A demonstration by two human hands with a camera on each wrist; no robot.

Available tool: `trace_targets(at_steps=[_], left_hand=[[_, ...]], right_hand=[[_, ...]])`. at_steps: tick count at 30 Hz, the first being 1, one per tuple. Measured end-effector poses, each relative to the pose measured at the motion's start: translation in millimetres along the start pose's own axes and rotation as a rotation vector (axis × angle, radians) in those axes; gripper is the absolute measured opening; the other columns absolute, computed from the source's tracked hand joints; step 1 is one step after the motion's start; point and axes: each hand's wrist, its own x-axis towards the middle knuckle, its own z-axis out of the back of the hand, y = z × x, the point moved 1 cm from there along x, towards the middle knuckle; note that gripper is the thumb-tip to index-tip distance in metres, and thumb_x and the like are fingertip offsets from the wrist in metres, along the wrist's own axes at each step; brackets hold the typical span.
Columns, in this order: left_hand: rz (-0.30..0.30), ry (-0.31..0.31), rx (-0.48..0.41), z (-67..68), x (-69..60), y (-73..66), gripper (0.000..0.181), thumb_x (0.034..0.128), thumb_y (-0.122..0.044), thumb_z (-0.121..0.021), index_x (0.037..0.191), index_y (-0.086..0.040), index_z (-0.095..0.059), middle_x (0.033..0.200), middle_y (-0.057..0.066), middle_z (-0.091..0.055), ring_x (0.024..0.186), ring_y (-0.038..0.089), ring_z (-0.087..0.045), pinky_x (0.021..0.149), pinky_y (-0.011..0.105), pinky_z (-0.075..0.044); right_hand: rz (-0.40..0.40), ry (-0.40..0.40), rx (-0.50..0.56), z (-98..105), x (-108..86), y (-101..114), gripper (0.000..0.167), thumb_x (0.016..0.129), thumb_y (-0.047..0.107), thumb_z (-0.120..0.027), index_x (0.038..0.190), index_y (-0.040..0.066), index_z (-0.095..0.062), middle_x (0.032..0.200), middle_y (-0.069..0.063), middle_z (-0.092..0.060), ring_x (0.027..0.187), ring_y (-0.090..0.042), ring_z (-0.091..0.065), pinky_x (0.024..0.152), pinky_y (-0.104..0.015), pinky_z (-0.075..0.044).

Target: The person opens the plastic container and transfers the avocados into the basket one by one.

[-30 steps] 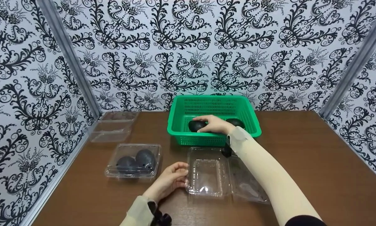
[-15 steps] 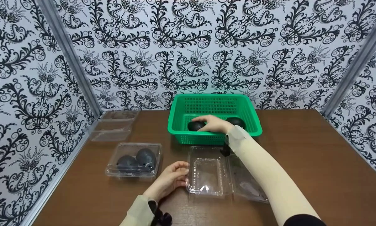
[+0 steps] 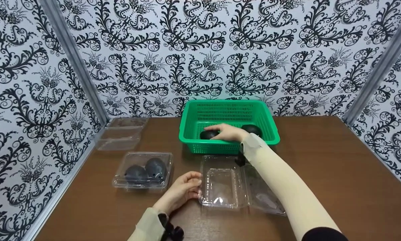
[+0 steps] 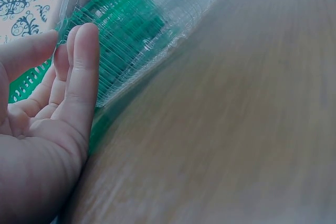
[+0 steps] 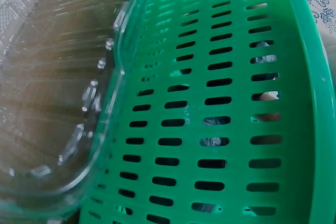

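Observation:
My right hand reaches over the front rim of the green basket and holds a dark avocado low inside it. To the right of that hand lies another dark avocado. At the left edge of a clear plastic clamshell container, which lies open on the table, my left hand pinches the rim between thumb and fingers. In the left wrist view this hand is beside the clear plastic. The right wrist view shows the basket's slotted wall, but the right hand is hidden.
A closed clamshell with two dark avocados stands left of my left hand. Farther back on the left are clear plastic containers. The open lid lies partly beneath my right forearm. A patterned wall stands behind the table.
My right hand stays in the basket, and the avocado it holds shows slightly less below the fingers. My left hand stays at the container's edge. The view has shifted slightly.

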Motion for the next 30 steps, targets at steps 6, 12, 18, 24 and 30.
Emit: trace_targets(at_steps=[6,12,18,24,30], left_hand=[[0.001,0.001,-0.001,-0.8,-0.1,0.1,0.021,0.0917,-0.003,-0.06,0.112,-0.004,-0.055,0.086,0.005,-0.058,0.067,0.014,-0.059,0.06,0.026,-0.054],[0.002,0.0,0.0,-2.3,0.3,-0.1,0.022,0.0914,-0.002,-0.06,0.113,-0.004,-0.054,0.086,0.005,-0.057,0.067,0.014,-0.059,0.06,0.026,-0.054],[0.006,0.004,0.006,-3.1,1.7,1.5,0.021,0.0931,-0.003,-0.058,0.113,-0.002,-0.052,0.088,0.004,-0.056,0.068,0.013,-0.058,0.06,0.025,-0.054],[0.004,0.007,-0.003,-3.1,1.2,1.1,0.021,0.0923,-0.002,-0.059,0.112,-0.003,-0.053,0.086,0.003,-0.057,0.067,0.013,-0.058,0.061,0.025,-0.054],[-0.008,0.02,-0.005,0.7,0.1,-0.1,0.021,0.0924,-0.001,-0.058,0.113,-0.002,-0.052,0.084,0.002,-0.057,0.067,0.013,-0.059,0.061,0.025,-0.054]], right_hand=[[-0.02,0.006,0.023,-0.5,-2.6,-0.3,0.042,0.093,0.017,-0.064,0.134,0.012,-0.059,0.138,-0.005,-0.055,0.131,-0.025,-0.043,0.108,-0.042,-0.035],[-0.022,0.011,0.04,0.0,-4.9,-0.8,0.039,0.093,0.013,-0.061,0.132,0.007,-0.06,0.137,-0.007,-0.055,0.131,-0.027,-0.044,0.108,-0.043,-0.036],[0.009,0.014,0.033,1.4,-9.1,-2.0,0.038,0.097,0.018,-0.057,0.134,0.007,-0.058,0.137,-0.01,-0.054,0.132,-0.028,-0.043,0.108,-0.046,-0.036],[0.015,-0.021,0.061,5.8,-17.2,-2.1,0.041,0.099,0.024,-0.056,0.137,0.007,-0.055,0.14,-0.009,-0.052,0.131,-0.027,-0.044,0.107,-0.045,-0.037],[0.009,-0.065,0.076,11.0,-30.7,1.7,0.04,0.099,0.029,-0.056,0.136,0.014,-0.057,0.141,-0.005,-0.051,0.133,-0.025,-0.041,0.11,-0.045,-0.033]])
